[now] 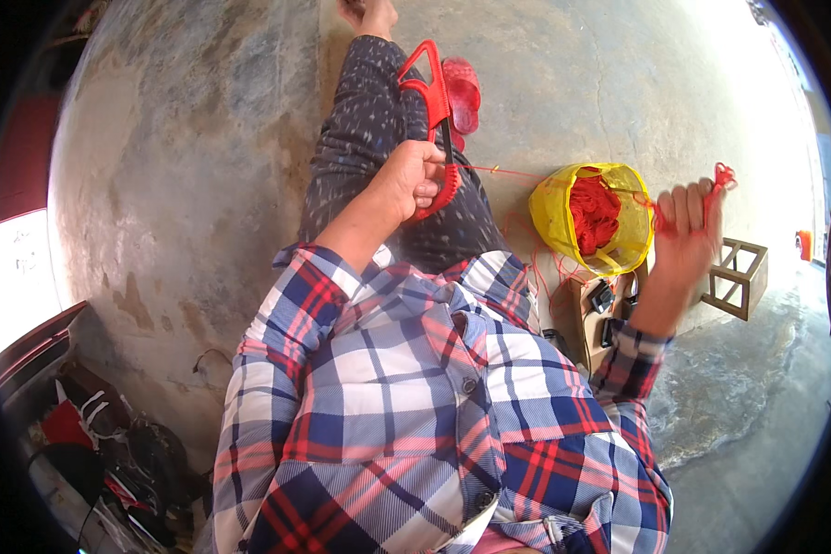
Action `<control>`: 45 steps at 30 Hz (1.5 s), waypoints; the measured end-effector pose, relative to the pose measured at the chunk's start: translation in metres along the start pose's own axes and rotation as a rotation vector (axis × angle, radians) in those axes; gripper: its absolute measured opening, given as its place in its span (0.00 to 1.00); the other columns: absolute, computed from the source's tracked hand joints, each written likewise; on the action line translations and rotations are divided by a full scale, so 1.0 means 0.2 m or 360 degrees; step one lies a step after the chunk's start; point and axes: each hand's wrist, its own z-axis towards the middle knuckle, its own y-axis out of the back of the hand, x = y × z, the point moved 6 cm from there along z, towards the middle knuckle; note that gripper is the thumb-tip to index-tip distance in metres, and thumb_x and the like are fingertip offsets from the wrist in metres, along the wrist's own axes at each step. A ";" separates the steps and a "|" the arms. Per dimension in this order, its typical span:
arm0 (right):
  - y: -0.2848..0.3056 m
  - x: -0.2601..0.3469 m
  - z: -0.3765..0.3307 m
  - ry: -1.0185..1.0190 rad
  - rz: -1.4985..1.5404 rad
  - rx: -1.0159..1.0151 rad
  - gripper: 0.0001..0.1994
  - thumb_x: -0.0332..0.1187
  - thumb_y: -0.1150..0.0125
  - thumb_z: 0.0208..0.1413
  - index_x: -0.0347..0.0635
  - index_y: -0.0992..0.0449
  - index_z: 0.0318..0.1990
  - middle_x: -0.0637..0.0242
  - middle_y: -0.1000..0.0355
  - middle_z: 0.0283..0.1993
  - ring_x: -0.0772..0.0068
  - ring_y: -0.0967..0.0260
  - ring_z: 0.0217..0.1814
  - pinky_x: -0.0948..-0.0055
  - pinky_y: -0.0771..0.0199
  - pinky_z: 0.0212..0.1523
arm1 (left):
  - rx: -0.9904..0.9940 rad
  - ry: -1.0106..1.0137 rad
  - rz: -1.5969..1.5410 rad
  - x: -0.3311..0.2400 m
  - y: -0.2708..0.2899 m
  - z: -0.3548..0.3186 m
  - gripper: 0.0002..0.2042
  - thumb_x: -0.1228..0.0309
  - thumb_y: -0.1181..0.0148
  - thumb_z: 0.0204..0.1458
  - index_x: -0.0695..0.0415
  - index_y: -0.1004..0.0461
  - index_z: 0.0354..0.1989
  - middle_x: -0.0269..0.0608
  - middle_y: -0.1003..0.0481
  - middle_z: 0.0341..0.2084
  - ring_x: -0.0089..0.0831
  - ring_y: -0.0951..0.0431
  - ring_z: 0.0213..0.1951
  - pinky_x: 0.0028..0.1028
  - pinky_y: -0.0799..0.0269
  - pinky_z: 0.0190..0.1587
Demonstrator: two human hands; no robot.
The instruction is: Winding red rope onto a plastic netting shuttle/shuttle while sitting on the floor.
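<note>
My left hand (414, 182) is closed around a long red frame (431, 92) with an open triangular loop at its far end and a dark straight bar; its exact kind I cannot make out. The frame lies over my dark patterned trousers. From it a thin red string (517, 173) stretches right, toward my raised right hand (688, 222). That hand, slightly blurred, has its fingers curled around red string, a tangled bit sticking out above the fingers. Between the hands stands a yellow bucket (545, 205) with a heap of red string (594, 212) inside.
A red slipper (462, 92) lies on the concrete floor (545, 46) beyond my leg. Beside the bucket is a brown box (593, 328) with small black items. An open wooden frame (740, 277) stands right of my right wrist. Dark clutter (129, 452) sits lower left.
</note>
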 end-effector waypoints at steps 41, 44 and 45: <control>-0.51 -0.70 0.22 -0.0642 0.0034 0.0472 0.07 0.34 0.43 0.53 0.40 0.28 0.33 0.66 0.33 0.28 0.73 0.37 0.25 0.70 0.34 0.33 | -0.0336 -0.0764 0.0049 -0.01 0.06 0.15 0.21 0.76 0.50 0.45 0.65 0.36 0.51 0.39 0.30 0.36 0.26 0.29 0.38 0.25 0.33 0.46; -0.72 -0.56 0.14 -0.0585 0.0104 0.0446 0.08 0.35 0.44 0.56 0.41 0.32 0.30 0.70 0.41 0.20 0.79 0.48 0.18 0.77 0.46 0.21 | -0.0338 -0.0677 -0.0111 -0.01 0.06 0.13 0.22 0.75 0.49 0.42 0.62 0.35 0.50 0.36 0.31 0.36 0.25 0.33 0.37 0.25 0.36 0.47; -0.76 -0.54 0.11 -0.0561 0.0114 0.0428 0.08 0.33 0.44 0.56 0.42 0.33 0.29 0.70 0.42 0.18 0.79 0.48 0.16 0.78 0.48 0.19 | -0.0292 -0.0597 -0.0223 0.01 0.06 0.13 0.24 0.72 0.47 0.40 0.60 0.35 0.51 0.36 0.32 0.37 0.25 0.35 0.37 0.25 0.38 0.48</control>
